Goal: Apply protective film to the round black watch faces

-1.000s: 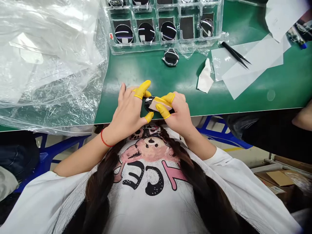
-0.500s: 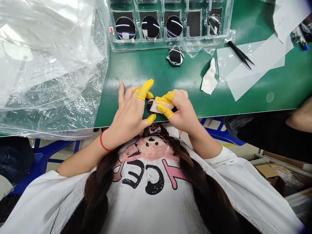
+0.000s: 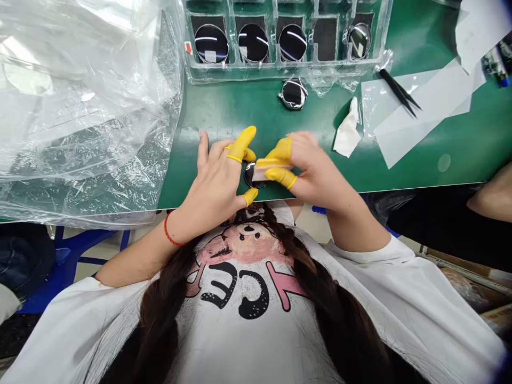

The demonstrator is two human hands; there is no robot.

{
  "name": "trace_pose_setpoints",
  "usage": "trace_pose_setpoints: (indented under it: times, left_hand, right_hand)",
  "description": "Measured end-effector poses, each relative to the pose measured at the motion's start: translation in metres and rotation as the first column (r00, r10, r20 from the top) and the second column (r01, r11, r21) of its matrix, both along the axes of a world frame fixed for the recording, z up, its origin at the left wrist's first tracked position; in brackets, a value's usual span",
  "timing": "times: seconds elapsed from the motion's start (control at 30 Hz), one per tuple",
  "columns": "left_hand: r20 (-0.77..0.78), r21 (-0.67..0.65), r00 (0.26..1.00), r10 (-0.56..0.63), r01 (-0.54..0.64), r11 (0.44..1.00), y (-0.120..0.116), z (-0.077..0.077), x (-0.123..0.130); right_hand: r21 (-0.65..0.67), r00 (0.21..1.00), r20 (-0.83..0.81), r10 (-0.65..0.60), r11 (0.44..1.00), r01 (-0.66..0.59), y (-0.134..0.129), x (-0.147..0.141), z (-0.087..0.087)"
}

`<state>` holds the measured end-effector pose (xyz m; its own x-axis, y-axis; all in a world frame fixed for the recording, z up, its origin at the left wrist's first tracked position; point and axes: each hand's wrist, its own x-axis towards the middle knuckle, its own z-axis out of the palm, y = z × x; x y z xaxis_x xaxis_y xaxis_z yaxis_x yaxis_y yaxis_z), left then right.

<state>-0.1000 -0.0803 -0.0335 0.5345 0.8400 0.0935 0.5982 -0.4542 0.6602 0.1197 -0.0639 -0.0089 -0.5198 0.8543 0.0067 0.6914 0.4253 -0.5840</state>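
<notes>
A round black disc (image 3: 249,173) with a glossy face lies on the green table near its front edge. My left hand (image 3: 218,184), with yellow finger cots, rests around it; thumb and fingertips are at the disc's left side and hold it. My right hand (image 3: 306,168), also in yellow cots, pinches a small pale pad with a yellow edge (image 3: 262,169) over the disc's right part, hiding that part. Beyond the hands lies another round watch-like piece (image 3: 294,94), touched by neither hand.
A clear plastic tray (image 3: 248,73) with several dark discs stands at the back. Clear plastic bags (image 3: 100,138) cover the left side. To the right are a crumpled white cloth (image 3: 347,133), black tweezers (image 3: 398,92) and translucent sheets (image 3: 416,125). A person's arm (image 3: 492,194) shows at far right.
My right hand has turned and its wrist has swung up and to the right, with the pad still pinched. My left hand stays at the disc. The whole view has shifted slightly.
</notes>
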Motion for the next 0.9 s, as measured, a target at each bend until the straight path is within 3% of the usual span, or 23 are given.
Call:
trace_pose_setpoints:
  times: [0.07, 0.37, 0.53, 0.67, 0.73, 0.83, 0.9]
  left_hand:
    - [0.0, -0.008, 1.0, -0.019, 0.019, 1.0, 0.004, -0.001, -0.002]
    - [0.01, 0.017, 0.998, -0.06, 0.059, 0.998, 0.01, 0.0, -0.002]
    - [0.013, 0.018, 0.999, -0.043, 0.042, 0.999, 0.009, -0.003, -0.001]
    - [0.015, 0.015, 1.0, -0.019, 0.019, 1.0, 0.008, -0.003, 0.001]
    - [-0.002, 0.011, 1.0, -0.011, 0.011, 1.0, 0.007, -0.002, 0.002]
    - [-0.028, 0.009, 1.0, -0.009, 0.009, 1.0, 0.007, -0.001, 0.003]
    - [-0.028, 0.02, 0.999, -0.018, 0.019, 1.0, 0.006, -0.001, 0.003]
  right_hand:
    - [-0.017, 0.998, 0.047, 0.048, 0.999, -0.047, 0.003, -0.007, -0.001]
    - [0.026, 0.993, 0.082, -0.08, 0.997, 0.078, 0.032, -0.022, -0.014]
    - [0.039, 0.983, -0.054, -0.177, 0.983, 0.179, 0.013, -0.008, -0.014]
    - [0.241, 0.986, 0.054, -0.16, 0.96, 0.143, -0.012, -0.011, -0.006]
    - [0.405, 0.978, 0.132, -0.161, 0.909, 0.095, -0.023, -0.018, -0.008]
    - [0.652, 0.979, 0.124, -0.163, 0.757, 0.044, -0.038, -0.03, -0.019]
    - [0.736, 0.987, 0.099, -0.126, 0.677, 0.013, -0.048, -0.035, -0.026]
